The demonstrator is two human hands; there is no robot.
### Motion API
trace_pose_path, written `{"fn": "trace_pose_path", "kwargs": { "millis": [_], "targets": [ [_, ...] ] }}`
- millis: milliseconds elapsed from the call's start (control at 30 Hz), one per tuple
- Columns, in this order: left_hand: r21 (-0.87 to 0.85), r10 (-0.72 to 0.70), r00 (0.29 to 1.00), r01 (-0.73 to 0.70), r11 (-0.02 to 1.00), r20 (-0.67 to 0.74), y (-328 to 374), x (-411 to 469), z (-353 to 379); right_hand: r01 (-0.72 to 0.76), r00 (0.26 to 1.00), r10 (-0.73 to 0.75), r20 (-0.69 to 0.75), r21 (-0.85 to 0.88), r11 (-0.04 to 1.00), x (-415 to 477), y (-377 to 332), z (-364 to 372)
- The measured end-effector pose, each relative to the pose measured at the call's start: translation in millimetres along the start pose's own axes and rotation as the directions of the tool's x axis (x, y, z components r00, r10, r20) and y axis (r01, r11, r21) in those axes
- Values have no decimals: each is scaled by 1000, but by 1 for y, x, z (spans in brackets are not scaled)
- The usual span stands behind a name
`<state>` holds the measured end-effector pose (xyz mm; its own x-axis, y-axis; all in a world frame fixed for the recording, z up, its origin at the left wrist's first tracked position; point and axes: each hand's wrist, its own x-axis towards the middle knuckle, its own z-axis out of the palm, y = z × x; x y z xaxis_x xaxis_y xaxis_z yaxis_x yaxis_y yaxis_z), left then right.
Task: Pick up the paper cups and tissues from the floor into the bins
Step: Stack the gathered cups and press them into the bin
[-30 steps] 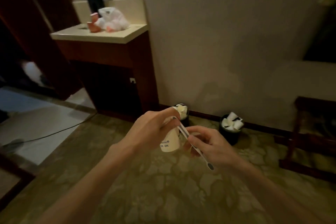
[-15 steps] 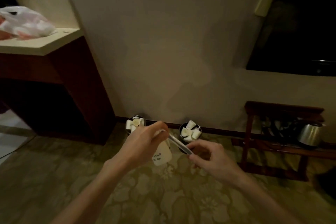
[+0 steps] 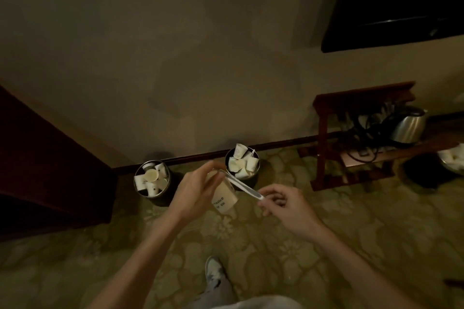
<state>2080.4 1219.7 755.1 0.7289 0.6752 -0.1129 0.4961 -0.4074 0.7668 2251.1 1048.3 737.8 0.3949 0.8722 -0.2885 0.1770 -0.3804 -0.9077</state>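
Note:
My left hand (image 3: 198,190) grips a pale paper cup (image 3: 224,197) with dark print, tilted with its base toward the lower right. My right hand (image 3: 286,204) pinches the handle end of a white toothbrush (image 3: 242,187) whose other end reaches the cup's rim under my left fingers. Both hands hover above the patterned carpet, just in front of two round dark bins by the wall. The left bin (image 3: 163,195) and the right bin (image 3: 253,178) each hold several white paper cups.
A dark wooden cabinet (image 3: 50,170) stands at the left. At the right, a low wooden rack (image 3: 356,138) carries a steel kettle (image 3: 409,125) and tangled cables. A dark container (image 3: 426,170) with white contents sits at the far right. My shoe (image 3: 213,273) is on the carpet below.
My view has swung right and tilted down, and I have come closer to the bins. Both hands keep their hold on the cup and the toothbrush.

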Motion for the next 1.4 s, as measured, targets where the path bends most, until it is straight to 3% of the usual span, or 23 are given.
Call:
{"fn": "trace_pose_path", "kwargs": {
  "millis": [367, 467, 667, 867, 1100, 1400],
  "targets": [
    [-67, -87, 965, 107, 992, 248, -55, 161, 9, -325, 928, 351, -125, 186, 927, 117, 26, 14],
    [-19, -125, 958, 134, 991, 258, -65, 205, 26, -379, 904, 409, -125, 210, 902, 164, 47, 2],
    [46, -328, 902, 329, 943, 282, -97, 268, 61, -536, 828, 557, -64, 199, 820, 267, 95, -17],
    [-77, -482, 847, 508, 858, 225, -152, 313, 106, -651, 749, 662, -2, 178, 738, 362, 167, -10],
    [-131, -597, 777, 625, 769, 200, -257, 365, 171, -688, 719, 690, -83, 56, 723, 464, 277, 21],
    [-140, -621, 719, 682, 718, 312, -357, 383, 228, -586, 809, 542, -227, -366, 723, 562, 356, 34]
  ]
}}
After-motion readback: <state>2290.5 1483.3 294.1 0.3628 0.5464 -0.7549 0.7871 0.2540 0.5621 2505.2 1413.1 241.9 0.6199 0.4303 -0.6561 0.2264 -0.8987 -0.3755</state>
